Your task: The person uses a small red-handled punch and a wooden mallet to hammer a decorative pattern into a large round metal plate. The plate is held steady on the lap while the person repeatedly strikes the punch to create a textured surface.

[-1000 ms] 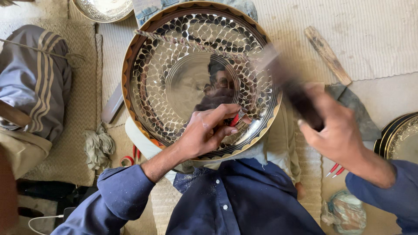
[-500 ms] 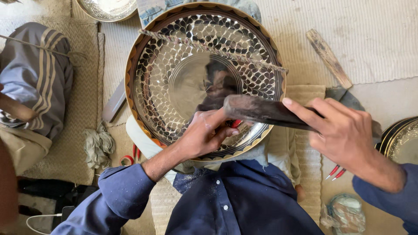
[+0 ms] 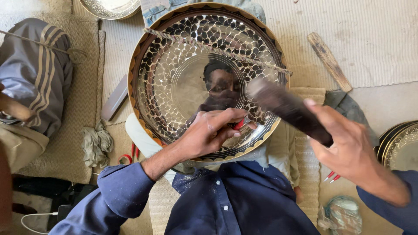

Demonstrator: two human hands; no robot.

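A large round engraved metal tray [image 3: 174,56] with a shiny centre and a dark scale pattern rests on my lap, a braided cord [image 3: 191,43] stretched across its upper half. My left hand [image 3: 209,132] lies on the tray's lower rim, fingers pinched on a small red-handled tool [image 3: 239,125] pressed against the metal. My right hand [image 3: 348,148] grips a dark, blurred wooden mallet [image 3: 283,106], its head close to the tool above the tray's right side.
Another person's leg in grey striped trousers [image 3: 35,74] lies at the left. A second metal tray [image 3: 111,6] sits at the top, a third [image 3: 398,146] at the right edge. A wooden stick [image 3: 328,61], a flat grey bar [image 3: 114,99], rags and red-handled pliers [image 3: 130,154] lie on woven mats.
The mallet swung up from its low position over the tool and tilted, after coming down from a raised position a second ago. My left hand stayed on the rim with the tool.
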